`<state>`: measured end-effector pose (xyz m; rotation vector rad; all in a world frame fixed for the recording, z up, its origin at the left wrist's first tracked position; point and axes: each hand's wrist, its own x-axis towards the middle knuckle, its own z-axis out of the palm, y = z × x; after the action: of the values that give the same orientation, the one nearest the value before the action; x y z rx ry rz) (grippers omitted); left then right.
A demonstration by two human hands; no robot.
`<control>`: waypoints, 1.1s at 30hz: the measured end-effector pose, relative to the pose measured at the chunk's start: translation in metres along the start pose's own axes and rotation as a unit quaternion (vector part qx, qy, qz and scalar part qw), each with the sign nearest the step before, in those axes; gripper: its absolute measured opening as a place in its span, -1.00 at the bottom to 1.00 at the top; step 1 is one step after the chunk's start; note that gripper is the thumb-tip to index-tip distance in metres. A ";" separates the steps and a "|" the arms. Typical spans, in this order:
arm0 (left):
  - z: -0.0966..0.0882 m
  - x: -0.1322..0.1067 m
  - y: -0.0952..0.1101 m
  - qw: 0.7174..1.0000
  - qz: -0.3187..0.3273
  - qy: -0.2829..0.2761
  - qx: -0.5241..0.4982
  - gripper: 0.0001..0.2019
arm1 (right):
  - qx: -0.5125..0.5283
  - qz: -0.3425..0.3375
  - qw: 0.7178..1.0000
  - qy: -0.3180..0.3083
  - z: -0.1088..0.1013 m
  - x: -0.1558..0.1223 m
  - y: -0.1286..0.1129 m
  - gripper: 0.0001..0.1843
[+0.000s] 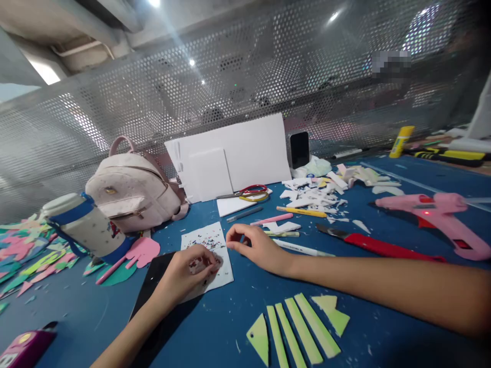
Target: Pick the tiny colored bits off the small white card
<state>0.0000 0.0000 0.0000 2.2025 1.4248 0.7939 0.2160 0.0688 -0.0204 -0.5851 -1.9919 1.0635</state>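
Observation:
A small white sheet (224, 273) strewn with dark and coloured specks lies partly over a black flat panel (151, 278). My left hand (187, 273) is over the sheet, its thumb and fingers pinched together among the specks; whatever is between them is too small to tell. At the sheet's right edge my right hand (264, 248) rests with curled fingers, tips brought together; what they hold, if anything, is hidden. Nearer to me lie green foam pieces: a head-like triangle with a hole (259, 337), several strips (316, 327) and a tail-like piece (333, 313).
Around the blue table are a pink glue gun (425, 204), red cutter (383, 245), scissors (253, 192), yellow pencil (301, 211), white marker (303, 248), white scraps (314, 197), bottle (88, 230), backpack (130, 189), white board (257, 148) and purple tool (28, 345).

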 end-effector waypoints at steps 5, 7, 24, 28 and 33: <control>0.001 0.000 0.003 0.999 -0.026 0.013 -0.031 -0.95 | -0.003 -0.006 1.000 -0.001 0.000 -0.001 0.001 -0.94; 0.002 -0.001 0.003 0.997 -0.039 0.040 -0.056 -0.96 | -0.003 -0.011 1.000 0.001 0.000 -0.001 0.000 -0.95; 0.011 -0.005 0.007 0.942 -0.052 0.138 -0.300 -0.75 | -0.057 -0.122 0.991 0.013 -0.001 -0.011 -0.014 -0.92; 0.010 -0.006 0.009 0.942 -0.049 0.159 -0.290 -0.73 | -0.058 -0.117 0.991 0.016 -0.001 -0.011 -0.014 -0.92; 0.009 -0.007 0.012 0.942 -0.047 0.174 -0.283 -0.75 | -0.054 -0.124 0.990 0.028 -0.002 -0.013 -0.014 -0.93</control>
<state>0.0124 -0.0113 -0.0013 1.5978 1.2289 1.4071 0.2243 0.0529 -0.0132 -0.4044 -2.0209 0.7854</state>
